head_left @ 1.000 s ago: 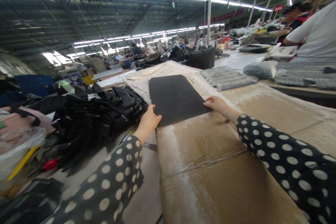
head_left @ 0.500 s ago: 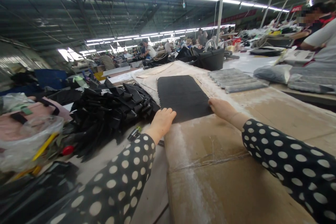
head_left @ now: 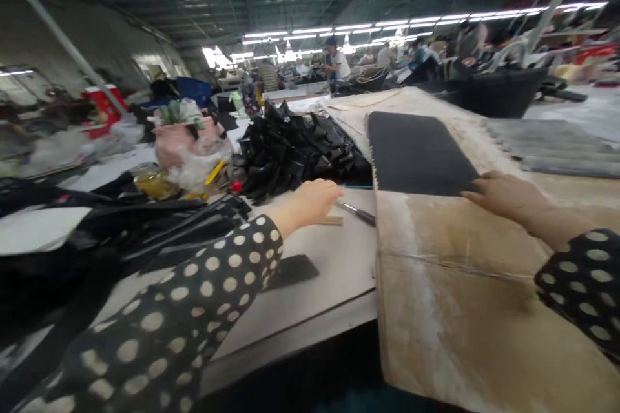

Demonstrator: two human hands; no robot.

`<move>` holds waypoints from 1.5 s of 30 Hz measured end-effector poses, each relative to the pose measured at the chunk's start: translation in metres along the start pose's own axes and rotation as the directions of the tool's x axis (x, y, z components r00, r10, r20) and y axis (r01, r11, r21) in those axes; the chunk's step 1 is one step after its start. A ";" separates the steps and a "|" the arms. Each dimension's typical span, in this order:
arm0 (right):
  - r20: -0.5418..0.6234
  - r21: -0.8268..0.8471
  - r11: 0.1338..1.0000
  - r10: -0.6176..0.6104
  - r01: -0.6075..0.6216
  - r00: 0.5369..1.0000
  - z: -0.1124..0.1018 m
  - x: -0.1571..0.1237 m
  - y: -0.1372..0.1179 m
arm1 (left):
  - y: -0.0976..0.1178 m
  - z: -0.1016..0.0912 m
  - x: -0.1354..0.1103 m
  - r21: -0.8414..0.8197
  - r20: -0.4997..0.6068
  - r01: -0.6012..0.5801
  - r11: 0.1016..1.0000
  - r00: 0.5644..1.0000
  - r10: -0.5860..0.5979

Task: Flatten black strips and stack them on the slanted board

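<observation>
A dark grey fabric panel [head_left: 419, 155] with a zigzag-cut left edge lies flat on a cardboard sheet [head_left: 450, 322]. My right hand [head_left: 504, 200] rests on the panel's lower right corner, fingers loosely spread, thumb apart. My left hand [head_left: 312, 203] is off the panel, above the pale table to its left. Its fingers are bent together; whatever is under or in them is hidden. Just right of those fingertips lies a thin pen-like tool [head_left: 358, 213] with a dark handle, against the cardboard's edge. A heap of shiny black pieces [head_left: 300, 148] lies beyond the left hand.
Grey ribbed strips [head_left: 557, 142] lie right of the panel. To the left stand a pink bag [head_left: 186, 139], clear plastic and a yellow-handled tool [head_left: 214, 171]. More black material [head_left: 184, 239] covers the near left. A black bin [head_left: 508, 90] and several people are farther back.
My view has swung left. My left hand has let go of the panel's lower left corner and moved left over the table. My right hand stays at the panel's right corner, its fingers looser.
</observation>
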State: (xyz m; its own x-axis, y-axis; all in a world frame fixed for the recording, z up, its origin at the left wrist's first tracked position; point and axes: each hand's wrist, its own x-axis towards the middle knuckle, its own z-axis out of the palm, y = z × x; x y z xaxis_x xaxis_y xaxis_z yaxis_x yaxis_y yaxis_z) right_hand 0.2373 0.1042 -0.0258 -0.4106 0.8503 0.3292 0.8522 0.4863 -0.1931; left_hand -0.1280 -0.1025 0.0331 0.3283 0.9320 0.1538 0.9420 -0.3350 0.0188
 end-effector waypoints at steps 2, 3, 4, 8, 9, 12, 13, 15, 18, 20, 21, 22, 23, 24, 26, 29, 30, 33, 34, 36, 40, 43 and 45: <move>0.023 -0.042 0.997 -0.070 0.071 0.997 -0.007 0.007 -0.023 | -0.023 -0.013 -0.055 -0.084 -0.005 0.146 0.986 0.989 -0.147; 0.029 -0.053 0.990 -0.128 0.130 0.991 -0.012 0.008 -0.042 | -0.035 -0.017 -0.085 -0.113 0.002 0.233 0.966 0.972 -0.235; 0.049 -0.027 0.978 -0.207 0.209 0.977 -0.016 0.007 -0.066 | -0.046 -0.019 -0.115 -0.133 0.019 0.334 0.933 0.942 -0.334; 0.209 0.198 0.910 -0.403 0.365 0.891 -0.021 -0.015 -0.185 | -0.077 -0.011 -0.221 -0.180 0.075 0.625 0.760 0.779 -0.623; 0.255 0.242 0.885 -0.453 0.397 0.854 -0.017 -0.024 -0.213 | -0.080 -0.007 -0.242 -0.189 0.090 0.673 0.715 0.737 -0.670; 0.338 0.346 0.787 -0.612 0.511 0.715 -0.001 -0.050 -0.279 | -0.078 0.004 -0.286 -0.239 0.122 0.754 0.612 0.649 -0.751; 0.354 0.369 0.753 -0.656 0.545 0.667 0.005 -0.057 -0.295 | -0.075 0.007 -0.295 -0.266 0.131 0.765 0.586 0.631 -0.765; 0.378 0.393 0.696 -0.718 0.601 0.584 0.015 -0.068 -0.319 | -0.070 0.012 -0.305 -0.327 0.153 0.777 0.538 0.605 -0.781; 0.414 0.374 0.649 -0.756 0.663 0.506 0.027 -0.078 -0.341 | -0.065 0.021 -0.308 -0.395 0.164 0.770 0.501 0.596 -0.786; 0.432 0.359 0.634 -0.764 0.686 0.480 0.032 -0.082 -0.349 | -0.065 0.027 -0.306 -0.416 0.157 0.756 0.505 0.607 -0.779; 0.435 0.357 0.625 -0.769 0.695 0.468 0.035 -0.084 -0.351 | -0.066 0.029 -0.304 -0.417 0.157 0.752 0.510 0.613 -0.775; 0.435 0.355 0.618 -0.773 0.701 0.462 0.038 -0.086 -0.352 | -0.067 0.031 -0.302 -0.415 0.162 0.750 0.515 0.618 -0.769; 0.432 0.354 0.613 -0.777 0.706 0.458 0.041 -0.087 -0.353 | -0.068 0.032 -0.301 -0.409 0.175 0.752 0.517 0.621 -0.764; 0.429 0.350 0.610 -0.779 0.711 0.458 0.043 -0.089 -0.353 | -0.069 0.032 -0.299 -0.404 0.193 0.756 0.515 0.621 -0.760; 0.423 0.336 0.612 -0.777 0.716 0.466 0.046 -0.091 -0.352 | -0.071 0.030 -0.297 -0.403 0.226 0.755 0.517 0.630 -0.743; 0.433 0.325 0.621 -0.768 0.714 0.471 0.046 -0.091 -0.352 | -0.071 0.028 -0.294 -0.394 0.225 0.731 0.557 0.665 -0.712; 0.441 0.325 0.625 -0.764 0.710 0.471 0.045 -0.091 -0.353 | -0.070 0.028 -0.294 -0.389 0.217 0.728 0.565 0.668 -0.712; 0.438 0.340 0.639 -0.757 0.690 0.485 0.043 -0.092 -0.354 | -0.065 0.028 -0.293 -0.392 0.210 0.754 0.527 0.631 -0.747; 0.425 0.346 0.643 -0.756 0.683 0.497 0.043 -0.092 -0.354 | -0.063 0.027 -0.294 -0.409 0.210 0.759 0.507 0.619 -0.757; 0.375 0.350 0.640 -0.765 0.684 0.524 0.046 -0.092 -0.352 | -0.058 0.023 -0.295 -0.456 0.182 0.743 0.490 0.617 -0.766; 0.249 0.318 0.605 -0.796 0.730 0.551 0.054 -0.092 -0.348 | -0.048 0.006 -0.301 -0.529 0.114 0.678 0.510 0.653 -0.749; 0.260 0.307 0.601 -0.799 0.738 0.543 0.052 -0.090 -0.348 | -0.043 -0.002 -0.306 -0.592 0.132 0.664 0.457 0.639 -0.758; 0.321 0.322 0.643 -0.765 0.695 0.559 0.045 -0.088 -0.349 | -0.042 -0.001 -0.310 -0.637 0.163 0.669 0.384 0.604 -0.780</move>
State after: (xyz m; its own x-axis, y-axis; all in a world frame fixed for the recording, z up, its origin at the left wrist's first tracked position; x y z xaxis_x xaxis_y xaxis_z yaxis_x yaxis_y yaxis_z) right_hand -0.0389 -0.1314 -0.0293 -0.9851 0.1682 0.0354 0.1584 0.9683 -0.1934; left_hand -0.2689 -0.3776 -0.0147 -0.5257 0.8466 -0.0829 0.5373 0.4061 0.7392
